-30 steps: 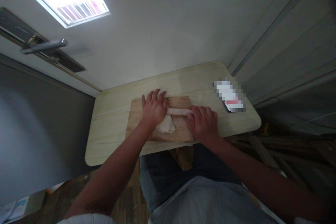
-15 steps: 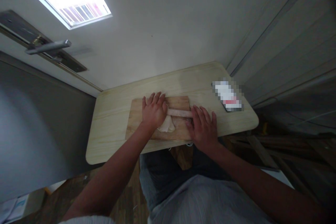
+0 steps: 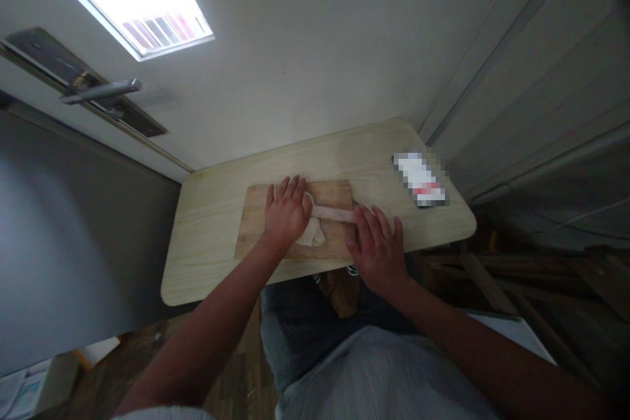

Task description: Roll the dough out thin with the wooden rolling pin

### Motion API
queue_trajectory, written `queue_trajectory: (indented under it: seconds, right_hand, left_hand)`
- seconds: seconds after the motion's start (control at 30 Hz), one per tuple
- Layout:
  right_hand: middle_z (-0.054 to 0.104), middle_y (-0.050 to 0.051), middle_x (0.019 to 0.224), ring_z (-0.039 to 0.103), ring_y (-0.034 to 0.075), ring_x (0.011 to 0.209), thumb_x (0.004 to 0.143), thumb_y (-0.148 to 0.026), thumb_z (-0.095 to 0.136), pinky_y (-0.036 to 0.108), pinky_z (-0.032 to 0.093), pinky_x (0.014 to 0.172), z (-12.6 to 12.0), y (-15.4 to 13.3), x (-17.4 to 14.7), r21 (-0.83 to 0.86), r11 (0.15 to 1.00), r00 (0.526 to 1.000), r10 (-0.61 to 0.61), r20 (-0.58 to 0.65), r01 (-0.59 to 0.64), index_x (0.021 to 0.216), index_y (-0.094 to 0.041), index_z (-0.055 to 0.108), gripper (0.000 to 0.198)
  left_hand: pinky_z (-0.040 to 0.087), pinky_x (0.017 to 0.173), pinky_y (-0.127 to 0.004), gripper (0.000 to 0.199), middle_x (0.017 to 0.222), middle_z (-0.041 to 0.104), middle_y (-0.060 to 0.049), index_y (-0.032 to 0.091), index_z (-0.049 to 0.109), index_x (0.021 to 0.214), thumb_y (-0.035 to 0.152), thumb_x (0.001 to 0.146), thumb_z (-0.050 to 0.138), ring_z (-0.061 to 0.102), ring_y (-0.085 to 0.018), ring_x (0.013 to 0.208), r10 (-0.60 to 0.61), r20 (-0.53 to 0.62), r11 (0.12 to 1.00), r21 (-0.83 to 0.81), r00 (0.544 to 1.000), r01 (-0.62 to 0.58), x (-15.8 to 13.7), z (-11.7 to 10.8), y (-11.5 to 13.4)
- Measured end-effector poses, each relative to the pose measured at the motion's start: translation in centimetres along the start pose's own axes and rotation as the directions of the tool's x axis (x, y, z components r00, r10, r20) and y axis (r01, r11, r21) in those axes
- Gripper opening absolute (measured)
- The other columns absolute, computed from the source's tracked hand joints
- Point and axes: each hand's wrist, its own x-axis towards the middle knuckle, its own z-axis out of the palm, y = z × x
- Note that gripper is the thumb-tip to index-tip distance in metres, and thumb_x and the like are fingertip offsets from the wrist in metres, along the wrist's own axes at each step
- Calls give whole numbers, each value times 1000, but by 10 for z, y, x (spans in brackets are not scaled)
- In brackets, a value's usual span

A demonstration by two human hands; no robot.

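My left hand (image 3: 288, 212) lies palm down over the left end of a rolling pin (image 3: 335, 213), fingers stretched out and slightly apart. Under and beside that palm is a piece of pale dough (image 3: 312, 233), partly hidden; a bit of it shows beyond the pin. My right hand (image 3: 378, 246) rests over the pin's right end, its fingers extended forward and its thumb apart. The pin slants slightly down to the right. Beneath dough and pin is a wooden board (image 3: 256, 223).
The board sits on a narrow light wood table (image 3: 207, 223) with rounded corners. A phone with a blurred screen (image 3: 420, 178) lies at the right end. Behind the table stands a white door with a metal handle (image 3: 101, 90). Wooden slats (image 3: 487, 282) are at lower right.
The pin's right end and my right hand have come slightly toward me, so the pin slants more. Some dough now shows beyond the pin beside my left hand. The view has shifted slightly.
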Motion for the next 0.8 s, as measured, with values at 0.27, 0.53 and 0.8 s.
queue_trajectory:
  seconds: [0.27,0.53,0.8]
  right_hand:
    - [42,12,156,29,33,147,101,-44,39,60,10,119,-2,-2,-10,-11,1000,1000,-24,-4,24,154,-16,36,60]
    - [38,13,158,23,34,149,100,-50,41,63,10,118,-5,-5,-19,-28,999,999,-46,6,46,156,-14,30,67]
    - [35,12,160,21,35,149,100,-53,41,64,11,117,0,-4,-32,-29,996,997,-79,-3,79,159,-14,21,74]
  left_hand:
    - [13,125,-51,54,159,39,-4,23,38,153,37,102,23,25,-22,151,-9,-18,1000,-18,1000,9,-10,0,1]
    - [14,124,-50,55,160,38,-4,23,34,154,37,103,21,25,-21,151,-44,-44,999,-16,998,44,-26,1,4]
    - [18,123,-52,54,158,41,-7,20,36,153,37,103,26,28,-25,150,-22,-146,999,-50,989,15,-39,11,3]
